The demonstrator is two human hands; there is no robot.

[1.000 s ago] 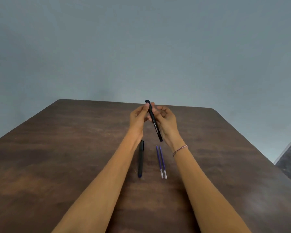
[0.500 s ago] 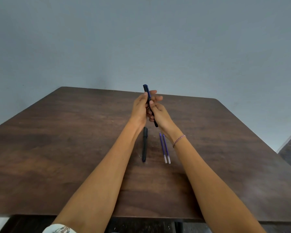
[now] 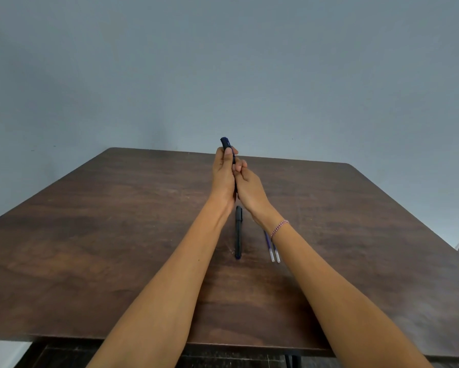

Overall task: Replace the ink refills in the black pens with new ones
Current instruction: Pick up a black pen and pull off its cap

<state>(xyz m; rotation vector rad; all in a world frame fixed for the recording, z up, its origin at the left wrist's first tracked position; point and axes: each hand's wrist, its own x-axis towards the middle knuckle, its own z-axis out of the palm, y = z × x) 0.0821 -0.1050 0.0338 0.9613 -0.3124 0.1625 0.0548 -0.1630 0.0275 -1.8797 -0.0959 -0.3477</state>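
aloft, black pen (image 3: 225, 142) grasped by left hand (image 3: 223, 176), right hand (image 3: 249, 189); second pen (image 3: 238, 232) on table (image 3: 116, 235)

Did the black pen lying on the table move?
No. The black pen lies left of the two refills as before, same gap; only the view shifted.

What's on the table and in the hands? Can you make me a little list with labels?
Left hand: grips the held black pen near its top
Right hand: grips the same pen lower down
Other black pen: lies on the wooden table between the forearms
Ink refills: two, side by side, right of that pen
Bracelet: on the right wrist
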